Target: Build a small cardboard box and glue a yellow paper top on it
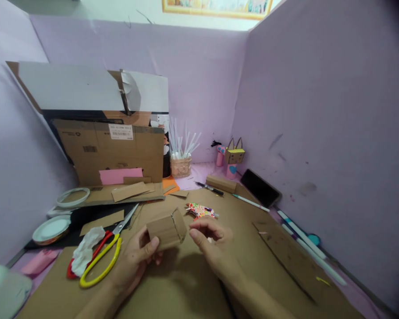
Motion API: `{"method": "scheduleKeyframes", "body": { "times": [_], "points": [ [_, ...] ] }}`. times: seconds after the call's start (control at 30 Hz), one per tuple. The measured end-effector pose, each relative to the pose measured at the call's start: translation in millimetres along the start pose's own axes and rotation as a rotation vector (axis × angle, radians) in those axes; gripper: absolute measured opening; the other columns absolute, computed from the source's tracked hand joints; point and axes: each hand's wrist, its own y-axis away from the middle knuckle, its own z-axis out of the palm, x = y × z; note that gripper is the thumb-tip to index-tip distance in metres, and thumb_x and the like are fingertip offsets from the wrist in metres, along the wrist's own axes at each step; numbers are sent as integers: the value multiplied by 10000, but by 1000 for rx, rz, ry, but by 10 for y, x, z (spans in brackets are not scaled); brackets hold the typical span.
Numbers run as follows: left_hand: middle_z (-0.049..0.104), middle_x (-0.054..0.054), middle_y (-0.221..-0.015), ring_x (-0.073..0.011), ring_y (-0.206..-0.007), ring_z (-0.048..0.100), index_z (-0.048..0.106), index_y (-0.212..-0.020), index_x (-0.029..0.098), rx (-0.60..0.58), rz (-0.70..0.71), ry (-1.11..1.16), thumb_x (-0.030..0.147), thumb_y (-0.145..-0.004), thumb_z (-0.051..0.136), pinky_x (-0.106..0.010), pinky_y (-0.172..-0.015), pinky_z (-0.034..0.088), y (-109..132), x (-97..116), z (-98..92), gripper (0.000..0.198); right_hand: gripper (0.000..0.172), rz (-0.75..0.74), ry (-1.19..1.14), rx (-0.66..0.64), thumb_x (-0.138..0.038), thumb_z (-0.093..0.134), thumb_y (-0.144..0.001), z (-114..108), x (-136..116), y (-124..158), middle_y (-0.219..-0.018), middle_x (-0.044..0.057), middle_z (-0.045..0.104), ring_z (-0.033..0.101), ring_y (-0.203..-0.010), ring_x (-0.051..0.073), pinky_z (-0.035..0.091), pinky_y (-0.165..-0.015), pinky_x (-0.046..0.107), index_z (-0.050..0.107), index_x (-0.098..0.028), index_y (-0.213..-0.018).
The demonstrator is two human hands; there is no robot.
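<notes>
Cardboard box [163,232]: pinched in left fingers [150,247], up off brown cardboard sheet [174,285]. Right fingers [209,224]: curled, thumb and forefinger slightly parted, just beside box's right end; contact unclear. Just beyond right fingers: floral-patterned piece [200,210]. Left of left fingers: scissors [115,231], white crumpled tissue [87,249] over red handle.

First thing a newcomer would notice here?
Probably the small cardboard box in the left hand, front and centre, with the right hand close by its right end. Next, the scissors with red and yellow handles, lying left of the left hand. Then the eared figure standing at the back, near the right wall.
</notes>
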Motion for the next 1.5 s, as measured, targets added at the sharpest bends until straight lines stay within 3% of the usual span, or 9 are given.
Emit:
{"method": "scheduleKeyframes", "body": {
  "times": [0.2, 0.33, 0.5, 0.67, 0.93, 1.03, 1.2, 1.37, 1.5],
  "points": [
    [633, -90, -983, -205, -762, 603, 477, -1162, 173, 50, 59, -154, 374, -574, 782, -217, -481, 461, 32, -25, 47, 693, 183, -38, 5, -3, -198, 734, -638, 68, 44, 29, -811, 37, 665, 555, -523, 98, 456, -474, 210, 716, -187, -820],
    [615, -115, -1122, -280, -952, 619, 467, -1152, 185, 38, 120, -159, 313, -568, 788, -303, -709, 532, 51, -55, 88, 679, 111, -62, 33, 46, -167, 738, -639, 78, 70, 45, -712, 16, 675, 550, -516, 108, 446, -478, 215, 726, -207, -742],
    [618, -112, -1114, -275, -998, 611, 442, -1141, 193, 72, 195, -240, 288, -590, 779, -314, -784, 526, 79, -90, 102, 654, 71, -98, 35, 48, -157, 668, -708, 56, 50, 50, -612, 15, 650, 587, -580, 141, 446, -526, 235, 708, -194, -663],
    [624, -102, -1080, -272, -1002, 608, 425, -1142, 196, 38, 209, -240, 283, -606, 770, -315, -792, 523, 92, -94, 83, 644, 151, -198, 140, -84, -169, 576, -762, -28, -3, 23, -596, 14, 571, 523, -572, 134, 386, -529, 247, 611, -164, -616],
    [614, -112, -1099, -277, -1035, 586, 402, -1165, 191, 53, 181, -272, 278, -613, 772, -309, -803, 515, 76, -46, 91, 671, 122, -316, 291, -220, -183, 442, -843, -100, -13, 24, -706, 20, 511, 485, -665, 151, 368, -595, 272, 495, -189, -733],
    [589, -119, -1133, -273, -962, 611, 426, -1162, 183, 168, 210, -283, 313, -591, 779, -311, -750, 526, 25, 52, 17, 684, 174, -207, 186, -105, -240, 404, -877, -117, -6, -1, -684, -1, 471, 459, -634, 143, 365, -590, 270, 460, -201, -716],
    [594, -62, -1022, -182, -711, 602, 506, -1117, 196, 517, 251, -273, 354, -567, 783, -231, -492, 488, -120, 271, -310, 636, 292, -126, 10, 359, -282, 390, -879, -427, 20, -274, -573, -42, 401, 407, -526, 116, 339, -516, 248, 417, -205, -599],
    [561, 14, -957, -83, -601, 535, 540, -1049, 223, 571, 325, -148, 323, -562, 788, -180, -489, 452, -140, 374, -460, 556, 386, -68, -270, 752, -350, 500, -799, -845, 44, -579, -502, -86, 263, 247, -419, 75, 205, -388, 217, 293, -211, -505],
    [610, -47, -966, -156, -669, 588, 545, -1056, 178, 528, 299, -276, 360, -537, 781, -219, -497, 444, -39, 302, -285, 599, 234, -22, -217, 732, -356, 617, -728, -778, 77, -556, -592, -55, 465, 357, -452, 63, 273, -417, 203, 506, -178, -624]
  ]
}}
